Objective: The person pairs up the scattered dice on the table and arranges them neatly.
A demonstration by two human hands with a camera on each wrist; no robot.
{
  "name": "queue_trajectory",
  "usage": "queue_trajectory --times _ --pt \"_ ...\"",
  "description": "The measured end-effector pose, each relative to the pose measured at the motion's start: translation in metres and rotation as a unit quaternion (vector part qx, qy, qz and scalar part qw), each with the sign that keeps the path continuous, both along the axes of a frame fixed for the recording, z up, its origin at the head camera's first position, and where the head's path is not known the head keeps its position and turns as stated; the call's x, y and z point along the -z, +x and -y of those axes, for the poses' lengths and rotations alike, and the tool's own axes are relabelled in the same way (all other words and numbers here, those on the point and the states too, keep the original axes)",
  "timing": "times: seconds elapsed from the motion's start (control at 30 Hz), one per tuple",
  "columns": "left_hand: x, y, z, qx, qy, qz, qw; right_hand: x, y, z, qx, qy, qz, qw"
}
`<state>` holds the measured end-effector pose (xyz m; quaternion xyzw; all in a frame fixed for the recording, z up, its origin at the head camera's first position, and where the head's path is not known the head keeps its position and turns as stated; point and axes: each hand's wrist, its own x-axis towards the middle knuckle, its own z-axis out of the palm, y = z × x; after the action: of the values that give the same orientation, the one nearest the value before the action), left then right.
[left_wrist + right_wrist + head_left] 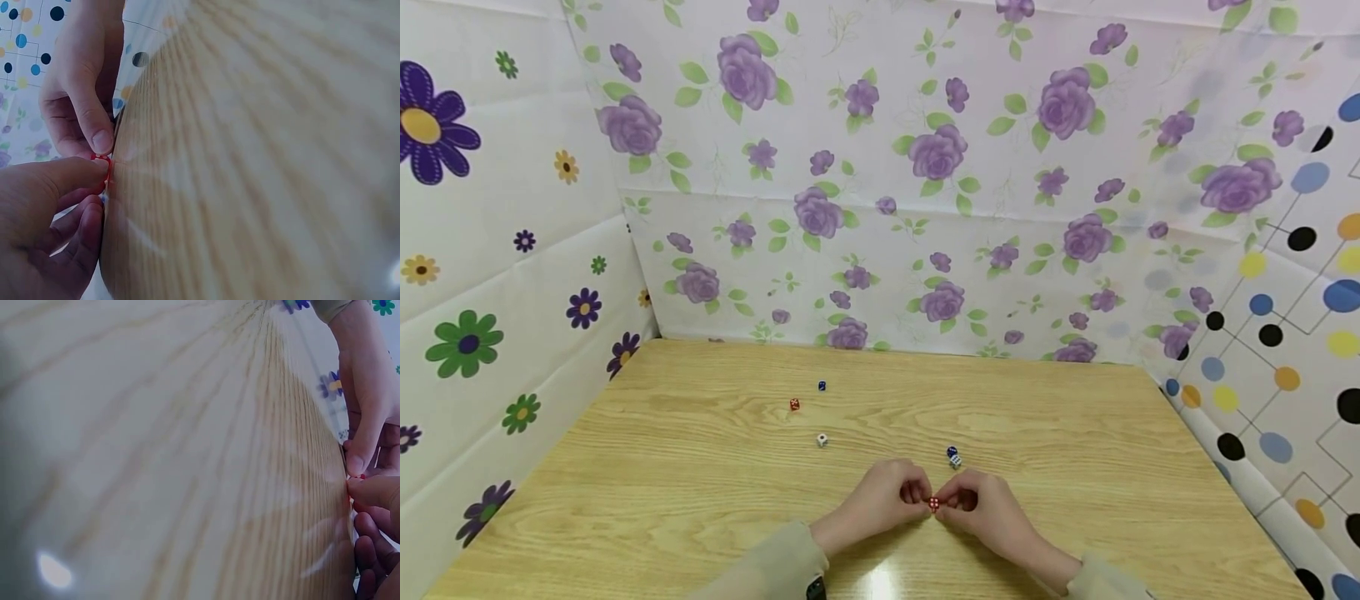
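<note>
My left hand (889, 496) and right hand (988, 510) meet low over the table, thumb and fingertips of each at a small red die (934, 503) with white pips. Both hands pinch it from opposite sides. In the left wrist view, my left thumb covers much of the red die (105, 164), and the right thumb tip sits at its upper edge. Only slivers of red show between the fingers in the right wrist view. Just beyond the hands, a blue die (952, 452) and a white die (955, 461) lie close together.
Farther left on the wooden table (700, 483) lie another blue die (822, 386), a red die (794, 404) and a white die (822, 440), spaced apart. Patterned cloth walls (880, 275) border the table at the back and both sides.
</note>
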<state>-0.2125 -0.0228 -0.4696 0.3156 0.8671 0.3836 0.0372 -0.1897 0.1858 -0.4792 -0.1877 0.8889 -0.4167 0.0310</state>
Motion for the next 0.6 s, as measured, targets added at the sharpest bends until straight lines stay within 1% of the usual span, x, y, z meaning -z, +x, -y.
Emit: queue_trajectory --times 0.37,0.6 --pt "-0.0026 0.0019 -0.0004 -0.004 -0.010 -0.006 0.9999 0.0009 0.0002 -0.0004 0.004 0.001 0.005 1.0000" --pt "-0.0033 0.0020 -0.0010 -0.007 -0.018 -0.007 0.9998 0.0046 -0.0010 -0.0008 0.004 -0.003 0.012 0.9999"
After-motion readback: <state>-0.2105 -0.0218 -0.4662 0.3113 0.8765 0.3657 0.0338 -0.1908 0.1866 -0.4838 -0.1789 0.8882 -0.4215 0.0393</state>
